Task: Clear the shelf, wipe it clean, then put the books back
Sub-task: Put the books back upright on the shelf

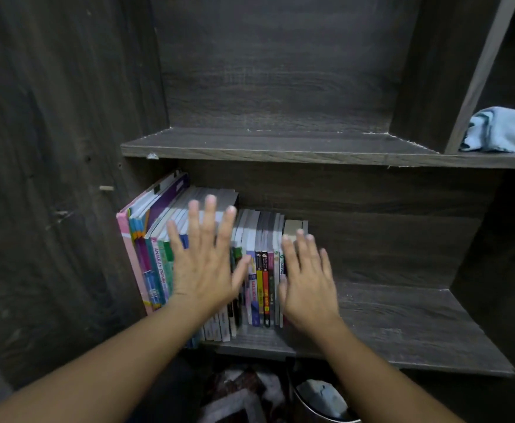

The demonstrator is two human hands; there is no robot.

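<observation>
A dark wooden shelf (403, 325) is seen beyond both hands, its bare board running off to the right of the right hand (306, 279). A row of books (262, 285) is stood upright on it, from left of the left hand (202, 264) to the right hand's fingertips. Both hands are held flat over the spines, fingers straight and spread, nothing grasped. A blue cloth (503, 129) is seen high to the right, one board up.
</observation>
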